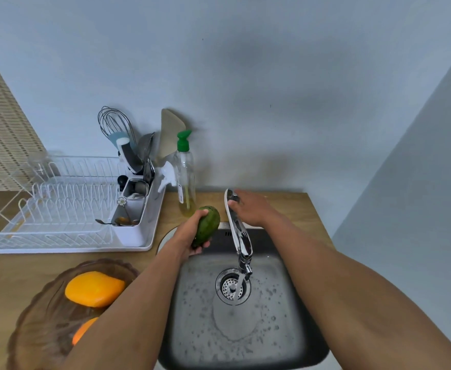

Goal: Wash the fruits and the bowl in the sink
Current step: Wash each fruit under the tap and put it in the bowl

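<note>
My left hand [189, 237] grips a green avocado [207, 225] over the far left edge of the steel sink [307, 311]. My right hand [251, 209] rests on the chrome faucet's lever [231, 197], thumb under it and fingers over it. Water runs from the faucet spout [245, 265] down onto the drain [232, 287]. A brown glass bowl [40, 324] stands on the counter at the lower left. It holds an orange-yellow mango [95, 288] and a second orange fruit [81, 332], which my left forearm partly hides.
A white dish rack [59, 209] with a cutlery holder [133, 209] of utensils stands at the left on the wooden counter [293, 209]. A clear soap bottle [185, 182] with a green pump stands behind the sink's left corner. Walls close in behind and to the right.
</note>
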### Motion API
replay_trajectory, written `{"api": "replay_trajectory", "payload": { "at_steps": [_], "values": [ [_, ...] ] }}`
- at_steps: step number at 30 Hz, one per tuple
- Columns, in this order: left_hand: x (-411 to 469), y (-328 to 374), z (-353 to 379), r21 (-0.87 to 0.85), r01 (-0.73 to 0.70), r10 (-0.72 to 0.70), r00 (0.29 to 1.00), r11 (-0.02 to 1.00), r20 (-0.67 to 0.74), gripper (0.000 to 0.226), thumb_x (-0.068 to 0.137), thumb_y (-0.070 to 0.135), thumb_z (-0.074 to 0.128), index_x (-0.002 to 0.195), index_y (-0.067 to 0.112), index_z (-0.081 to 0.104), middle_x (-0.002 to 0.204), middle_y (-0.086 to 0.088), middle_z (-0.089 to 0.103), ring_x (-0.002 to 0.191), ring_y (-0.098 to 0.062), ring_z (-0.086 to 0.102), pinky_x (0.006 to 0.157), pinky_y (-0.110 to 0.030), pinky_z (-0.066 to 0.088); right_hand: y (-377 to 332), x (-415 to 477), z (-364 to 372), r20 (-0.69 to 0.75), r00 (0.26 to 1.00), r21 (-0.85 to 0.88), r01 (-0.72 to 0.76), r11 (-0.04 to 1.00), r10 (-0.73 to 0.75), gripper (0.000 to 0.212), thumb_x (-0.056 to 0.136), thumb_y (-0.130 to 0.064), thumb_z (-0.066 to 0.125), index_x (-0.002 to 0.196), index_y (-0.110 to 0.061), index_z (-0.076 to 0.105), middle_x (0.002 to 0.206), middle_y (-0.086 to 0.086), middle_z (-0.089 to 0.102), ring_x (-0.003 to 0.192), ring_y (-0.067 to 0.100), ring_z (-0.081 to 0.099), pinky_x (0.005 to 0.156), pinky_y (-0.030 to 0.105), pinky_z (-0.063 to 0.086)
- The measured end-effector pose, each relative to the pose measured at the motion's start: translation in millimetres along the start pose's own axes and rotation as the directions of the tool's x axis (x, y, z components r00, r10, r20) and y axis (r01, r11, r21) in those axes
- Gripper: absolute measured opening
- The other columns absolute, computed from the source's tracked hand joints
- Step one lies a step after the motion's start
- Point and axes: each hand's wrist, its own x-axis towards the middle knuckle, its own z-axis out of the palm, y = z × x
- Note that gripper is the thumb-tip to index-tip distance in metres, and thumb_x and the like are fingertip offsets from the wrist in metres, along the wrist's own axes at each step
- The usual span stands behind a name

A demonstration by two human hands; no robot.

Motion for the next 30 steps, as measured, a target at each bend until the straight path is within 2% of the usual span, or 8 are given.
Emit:
{"api": "replay_trajectory", "payload": {
  "at_steps": [2, 7, 11, 17, 21, 25, 28, 30],
  "values": [
    [-2.0, 1.8, 0.1, 0.030, 0.032, -0.033, 0.999, 0.999, 0.029, 0.053, 0.083, 0.060, 0.054, 0.097, 0.010, 0.065, 0.075, -0.012, 0.067, 0.042, -0.015, 0.053, 0.043, -0.018, 0.035, -2.5, -4.1, -2.8, 0.014, 1.000, -0.016, -0.008, 1.000, 0.009, 0.067, 0.085, -0.068, 0.024, 0.138, -0.030, 0.039, 0.145, 0.004, 0.049, 0.131, 0.033, 0.047, 0.108, 0.054, 0.034],
    [-3.8, 1.3, -2.3, 0.036, 0.114, -0.116, 0.992, 0.993, 0.059, 0.059, 0.081, 0.062, 0.053, 0.099, 0.007, 0.065, 0.078, -0.013, 0.068, 0.040, -0.013, 0.051, 0.044, -0.019, 0.033, -6.0, -10.7, -6.3, 0.076, 0.996, 0.028, 0.033, 0.999, -0.035, 0.061, 0.102, -0.044, 0.030, 0.154, -0.016, 0.016, 0.163, 0.004, 0.012, 0.149, 0.025, 0.017, 0.118, 0.041, 0.014],
    [-4.0, 0.9, -3.5, 0.000, 0.149, -0.148, 0.987, 0.989, 0.064, 0.062, 0.080, 0.063, 0.054, 0.098, 0.005, 0.065, 0.075, -0.012, 0.068, 0.039, -0.013, 0.050, 0.042, -0.017, 0.033, -6.2, -10.9, -4.3, 0.150, 0.987, -0.019, 0.064, 0.998, -0.061, 0.058, 0.103, -0.041, 0.026, 0.155, -0.015, 0.017, 0.163, 0.003, 0.009, 0.150, 0.023, 0.012, 0.119, 0.036, 0.010],
    [-7.3, -1.4, -4.2, -0.014, 0.173, -0.172, 0.982, 0.985, 0.078, 0.058, 0.080, 0.062, 0.055, 0.094, 0.006, 0.064, 0.077, -0.013, 0.068, 0.039, -0.012, 0.050, 0.044, -0.017, 0.034, -9.7, -16.5, -4.3, 0.115, 0.990, 0.021, 0.074, 0.997, -0.076, 0.050, 0.101, -0.037, 0.029, 0.149, -0.023, 0.031, 0.159, 0.003, 0.027, 0.143, 0.025, 0.031, 0.114, 0.040, 0.022],
    [-7.7, -9.0, -2.8, -0.019, 0.180, -0.177, 0.979, 0.983, 0.105, 0.059, 0.080, 0.061, 0.056, 0.096, 0.005, 0.064, 0.074, -0.012, 0.069, 0.039, -0.013, 0.049, 0.042, -0.017, 0.034, -5.5, -19.2, 1.2, 0.149, 0.988, 0.025, 0.037, 0.999, -0.040, 0.050, 0.101, -0.041, 0.025, 0.148, -0.026, 0.036, 0.158, 0.004, 0.030, 0.144, 0.023, 0.030, 0.115, 0.039, 0.020],
    [-10.0, -15.7, -4.4, -0.042, 0.177, -0.171, 0.977, 0.983, 0.127, 0.061, 0.080, 0.061, 0.057, 0.098, 0.004, 0.064, 0.076, -0.013, 0.068, 0.042, -0.014, 0.050, 0.041, -0.018, 0.036, -2.9, -24.1, 2.4, 0.178, 0.984, 0.122, -0.018, 0.992, -0.004, 0.048, 0.102, -0.040, 0.025, 0.147, -0.027, 0.036, 0.156, 0.005, 0.033, 0.142, 0.026, 0.032, 0.113, 0.038, 0.021],
    [-15.8, -17.4, -7.4, -0.041, 0.147, -0.139, 0.979, 0.988, 0.147, 0.055, 0.081, 0.058, 0.059, 0.097, 0.006, 0.063, 0.077, -0.012, 0.067, 0.045, -0.015, 0.052, 0.041, -0.019, 0.038, -5.8, -26.6, 3.3, 0.097, 0.995, 0.203, -0.008, 0.979, -0.012, 0.045, 0.101, -0.038, 0.032, 0.142, -0.023, 0.044, 0.149, 0.005, 0.045, 0.135, 0.025, 0.043, 0.108, 0.037, 0.030],
    [-18.5, -19.0, -10.4, -0.027, 0.076, -0.072, 0.990, 0.997, 0.118, 0.051, 0.080, 0.054, 0.065, 0.108, 0.011, 0.060, 0.084, -0.010, 0.064, 0.054, -0.017, 0.055, 0.043, -0.020, 0.043, -9.2, -27.8, 2.8, 0.013, 1.000, 0.226, 0.008, 0.974, -0.011, 0.041, 0.099, -0.039, 0.038, 0.132, -0.021, 0.056, 0.136, 0.005, 0.058, 0.123, 0.024, 0.053, 0.103, 0.036, 0.038]
  ]
}}
